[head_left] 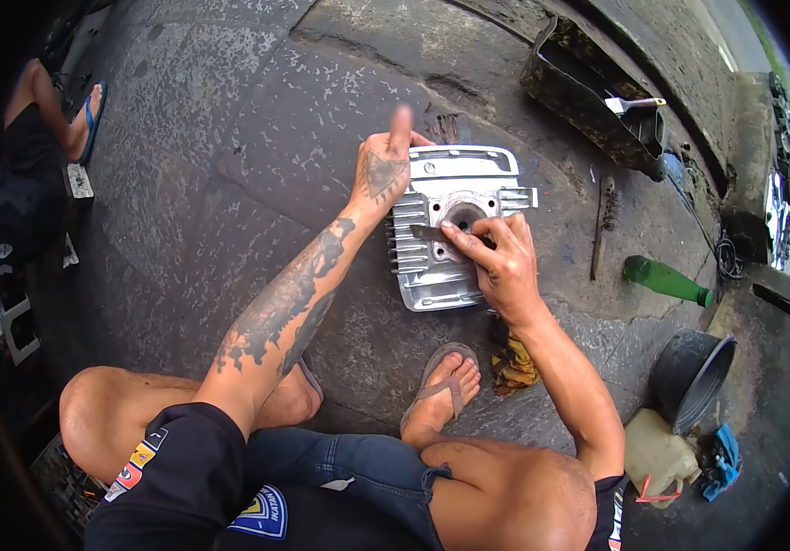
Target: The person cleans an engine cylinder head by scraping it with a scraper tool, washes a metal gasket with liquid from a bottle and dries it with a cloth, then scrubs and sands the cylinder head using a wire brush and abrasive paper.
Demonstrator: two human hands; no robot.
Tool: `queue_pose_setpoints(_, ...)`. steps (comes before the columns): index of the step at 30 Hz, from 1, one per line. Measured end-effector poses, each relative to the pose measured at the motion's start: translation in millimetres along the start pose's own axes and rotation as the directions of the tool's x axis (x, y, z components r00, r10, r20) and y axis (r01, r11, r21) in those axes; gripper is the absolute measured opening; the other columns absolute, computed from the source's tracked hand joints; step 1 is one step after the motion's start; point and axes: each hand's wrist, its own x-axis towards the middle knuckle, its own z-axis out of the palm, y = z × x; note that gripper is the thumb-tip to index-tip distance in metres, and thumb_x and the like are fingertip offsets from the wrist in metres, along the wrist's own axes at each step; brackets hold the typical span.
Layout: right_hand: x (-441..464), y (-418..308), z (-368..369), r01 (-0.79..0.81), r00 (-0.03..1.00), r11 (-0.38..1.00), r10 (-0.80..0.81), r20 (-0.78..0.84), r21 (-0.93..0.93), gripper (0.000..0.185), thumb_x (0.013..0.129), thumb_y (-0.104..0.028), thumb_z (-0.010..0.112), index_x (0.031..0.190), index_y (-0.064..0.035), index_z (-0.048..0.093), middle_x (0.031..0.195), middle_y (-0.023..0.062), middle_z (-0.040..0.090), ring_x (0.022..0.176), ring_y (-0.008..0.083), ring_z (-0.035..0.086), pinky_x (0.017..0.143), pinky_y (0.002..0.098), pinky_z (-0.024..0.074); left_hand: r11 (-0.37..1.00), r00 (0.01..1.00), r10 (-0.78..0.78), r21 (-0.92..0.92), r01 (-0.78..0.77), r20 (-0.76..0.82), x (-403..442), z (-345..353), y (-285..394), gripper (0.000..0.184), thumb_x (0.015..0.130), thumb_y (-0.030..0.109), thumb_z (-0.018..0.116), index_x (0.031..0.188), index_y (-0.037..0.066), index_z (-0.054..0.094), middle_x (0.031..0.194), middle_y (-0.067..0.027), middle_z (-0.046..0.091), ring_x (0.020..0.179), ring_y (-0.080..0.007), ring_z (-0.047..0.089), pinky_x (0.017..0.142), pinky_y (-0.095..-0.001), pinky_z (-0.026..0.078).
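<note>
A silver finned metal engine part (450,289) is held over the dark floor, its round central recess facing up. My left hand (386,165) grips its upper left edge, thumb pointing up and the other fingers mostly hidden behind the part. Over the recess, my right hand (502,262) pinches a thin dark flat blade (427,233), which lies across the left side of the recess, between the fins and the opening.
At the upper right, a dark open container (588,101) holds a brush (634,105). Below are a wire brush (604,225), green bottle (669,281), black bucket (689,376), jug (657,455) and yellow cloth (513,365). Another person's foot (85,124) is at left.
</note>
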Motion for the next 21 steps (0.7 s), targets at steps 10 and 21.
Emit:
queue_pose_setpoints(10, 0, 7, -10, 0.043, 0.995, 0.998, -0.047, 0.092, 0.049, 0.051, 0.075, 0.002, 0.065, 0.114, -0.0293, 0.073, 0.088, -0.0015, 0.057, 0.085, 0.0202, 0.05, 0.079, 0.035, 0.0415, 0.999, 1.0, 0.009, -0.033, -0.009, -0.027, 0, 1, 4, 0.084, 0.097, 0.068, 0.029, 0.078, 0.001, 0.075, 0.068, -0.0105, 0.069, 0.067, -0.0201, 0.066, 0.067, -0.0327, 0.051)
queue_pose_setpoints(21, -4, -1, -3, -0.118, 0.993, 0.992, 0.117, -0.011, -0.045, 0.054, 0.073, 0.004, 0.065, 0.115, -0.0282, 0.072, 0.089, -0.0006, 0.057, 0.087, 0.0204, 0.05, 0.078, 0.0353, 0.0405, 1.0, 0.999, -0.006, 0.012, 0.007, -0.052, 0, 3, 2, 0.083, 0.097, 0.068, 0.03, 0.079, 0.001, 0.076, 0.068, -0.0114, 0.07, 0.068, -0.0221, 0.067, 0.07, -0.0342, 0.052)
